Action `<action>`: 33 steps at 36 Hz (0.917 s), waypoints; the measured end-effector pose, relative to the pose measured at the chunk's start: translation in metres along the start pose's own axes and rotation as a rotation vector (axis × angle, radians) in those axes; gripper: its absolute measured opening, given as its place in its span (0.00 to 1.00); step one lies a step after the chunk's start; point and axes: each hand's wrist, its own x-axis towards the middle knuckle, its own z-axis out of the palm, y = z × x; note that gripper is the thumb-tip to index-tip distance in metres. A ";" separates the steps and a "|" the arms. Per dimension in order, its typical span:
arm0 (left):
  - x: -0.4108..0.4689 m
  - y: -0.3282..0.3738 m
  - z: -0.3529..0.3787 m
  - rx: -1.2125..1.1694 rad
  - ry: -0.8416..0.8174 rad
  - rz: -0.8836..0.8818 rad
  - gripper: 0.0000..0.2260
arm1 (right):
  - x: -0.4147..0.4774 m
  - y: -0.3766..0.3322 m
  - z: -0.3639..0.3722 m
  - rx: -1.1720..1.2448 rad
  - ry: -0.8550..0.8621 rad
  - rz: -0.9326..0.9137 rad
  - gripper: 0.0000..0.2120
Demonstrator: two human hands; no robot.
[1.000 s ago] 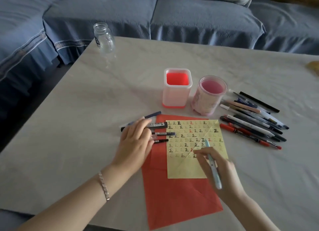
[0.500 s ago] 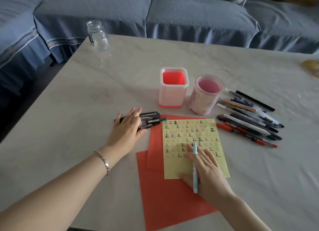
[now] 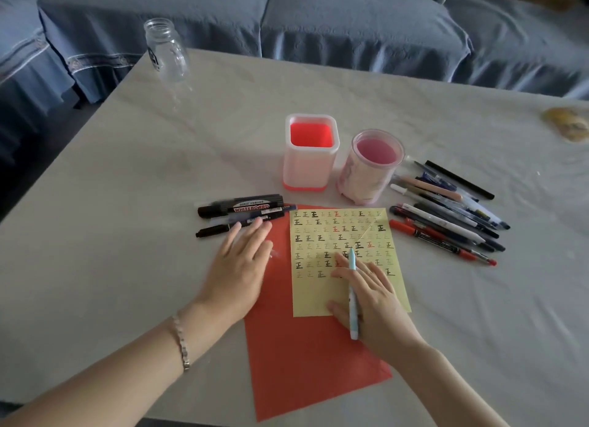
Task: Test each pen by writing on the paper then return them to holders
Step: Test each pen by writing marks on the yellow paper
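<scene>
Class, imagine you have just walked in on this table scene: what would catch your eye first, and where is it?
The yellow paper, covered in rows of small written marks, lies on a red sheet at the centre. The right hand rests on it holding a light blue pen. Behind stand two empty pink holders, with loose pens spread to their right.

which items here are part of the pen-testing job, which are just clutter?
Job:
- light blue pen in right hand
- yellow paper
- square holder, round holder
- black markers by left hand
- pen pile

Lying about:
- glass jar
- red sheet, under the paper
- yellowish thing, too blurred to identify
</scene>
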 end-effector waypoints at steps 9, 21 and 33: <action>-0.014 0.028 -0.015 -0.242 -0.010 0.088 0.19 | -0.003 -0.016 -0.014 0.273 0.166 0.162 0.19; -0.017 0.028 0.001 -0.232 -0.173 0.088 0.26 | 0.017 -0.049 -0.028 0.872 0.397 0.414 0.06; -0.016 0.020 0.009 -0.299 -0.083 0.072 0.28 | 0.034 -0.067 0.003 1.015 0.467 0.558 0.14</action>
